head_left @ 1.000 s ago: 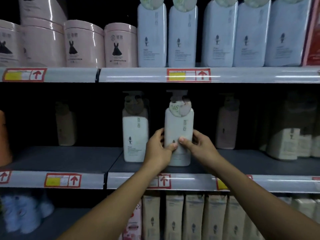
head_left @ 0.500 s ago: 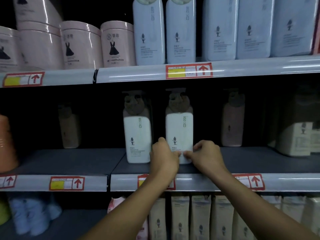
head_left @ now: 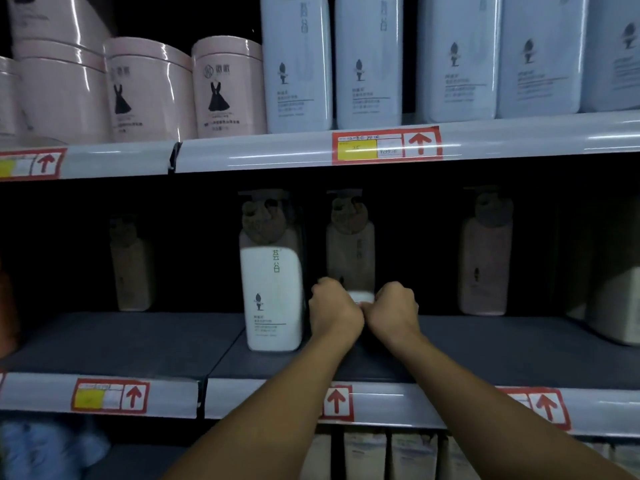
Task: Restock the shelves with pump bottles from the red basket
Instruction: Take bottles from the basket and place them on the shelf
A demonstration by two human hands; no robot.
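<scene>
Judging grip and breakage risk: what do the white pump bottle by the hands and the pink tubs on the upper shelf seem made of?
White rectangular pump bottle: likely plastic, smooth satin finish, soft even sheen. Pink cylindrical tubs: glossy, sharp light streaks; plastic or coated card, cannot tell.

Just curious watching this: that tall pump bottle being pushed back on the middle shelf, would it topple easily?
Probably somewhat: the pump bottle is tall and narrow, with a pump head on top. Both hands hold it low, which likely steadies it. Its rigid-looking body should slide without bending.
</scene>
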